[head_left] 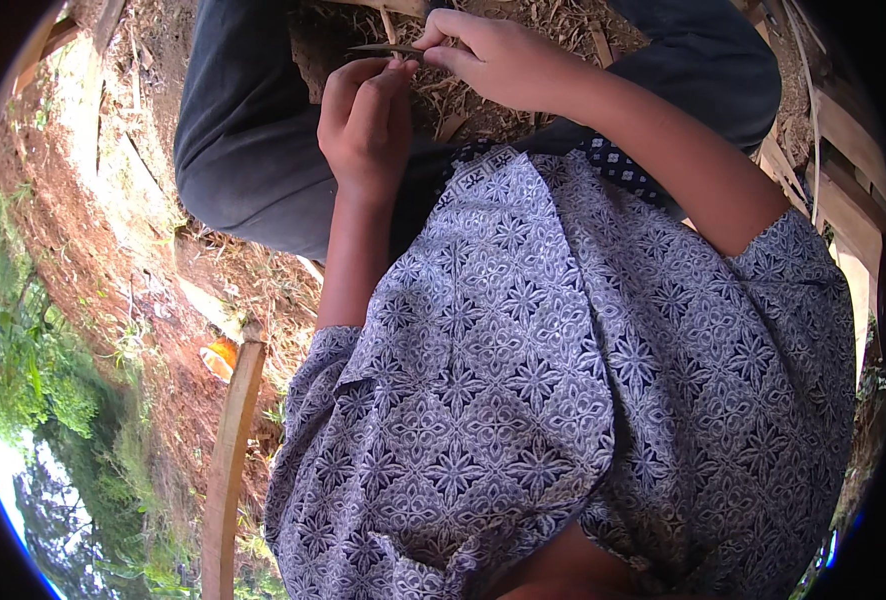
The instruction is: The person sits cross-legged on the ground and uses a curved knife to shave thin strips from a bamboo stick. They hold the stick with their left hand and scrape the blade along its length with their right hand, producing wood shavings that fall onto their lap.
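My two hands meet over the ground between my bent legs, at the top of the head view. My right hand is closed, thumb and fingers pinching a small dark knife whose thin pointed blade reaches left. My left hand is closed just below the blade, its thumb and fingertips pressed together. A tiny pale bit shows at those fingertips, beside the blade. Too little of it shows to tell what it is.
Shavings and thin wood scraps litter the soil between my dark trouser legs. A curved wooden post rises at lower left, near an orange object. Wooden boards lie at the right; green plants grow at far left.
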`<state>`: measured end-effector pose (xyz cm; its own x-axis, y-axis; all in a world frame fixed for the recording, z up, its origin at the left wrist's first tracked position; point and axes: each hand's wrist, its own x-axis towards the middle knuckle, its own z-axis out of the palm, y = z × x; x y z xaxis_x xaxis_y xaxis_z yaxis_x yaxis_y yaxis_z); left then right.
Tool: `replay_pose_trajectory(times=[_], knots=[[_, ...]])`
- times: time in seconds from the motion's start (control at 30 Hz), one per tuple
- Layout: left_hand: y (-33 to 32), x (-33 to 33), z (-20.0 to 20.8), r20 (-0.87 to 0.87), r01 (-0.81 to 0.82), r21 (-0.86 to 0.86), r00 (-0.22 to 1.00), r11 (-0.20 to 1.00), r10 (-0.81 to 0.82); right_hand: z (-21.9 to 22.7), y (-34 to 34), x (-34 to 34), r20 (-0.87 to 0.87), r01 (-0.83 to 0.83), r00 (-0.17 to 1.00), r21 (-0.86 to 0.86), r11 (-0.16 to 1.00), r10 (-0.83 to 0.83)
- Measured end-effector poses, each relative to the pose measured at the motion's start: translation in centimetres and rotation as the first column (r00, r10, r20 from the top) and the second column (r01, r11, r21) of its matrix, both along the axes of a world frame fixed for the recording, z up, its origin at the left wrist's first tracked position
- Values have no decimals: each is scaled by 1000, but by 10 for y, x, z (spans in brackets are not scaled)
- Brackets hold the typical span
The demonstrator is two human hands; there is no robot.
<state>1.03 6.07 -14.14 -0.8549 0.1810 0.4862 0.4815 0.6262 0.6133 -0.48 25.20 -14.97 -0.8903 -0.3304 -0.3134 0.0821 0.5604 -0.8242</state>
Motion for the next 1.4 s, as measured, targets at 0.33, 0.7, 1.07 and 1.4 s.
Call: replay_pose_trajectory(times=[0.33, 0.7, 1.07, 1.4], knots=[[3, -1, 5, -23, 6, 12, 1000, 1000, -6, -14, 15, -14, 186, 231, 955, 27, 972, -232], [-1, 0, 1, 24, 78, 21, 997, 997, -79, 35, 14, -3, 149, -60, 987, 31, 998, 54], [7, 1, 4, 5, 55, 37, 998, 998, -55, -19, 18, -16, 209, 132, 964, 160, 978, -164], [3, 1, 1, -26, 44, 15, 999, 999, -44, 47, 14, 4, 256, -47, 966, 62, 997, 30]])
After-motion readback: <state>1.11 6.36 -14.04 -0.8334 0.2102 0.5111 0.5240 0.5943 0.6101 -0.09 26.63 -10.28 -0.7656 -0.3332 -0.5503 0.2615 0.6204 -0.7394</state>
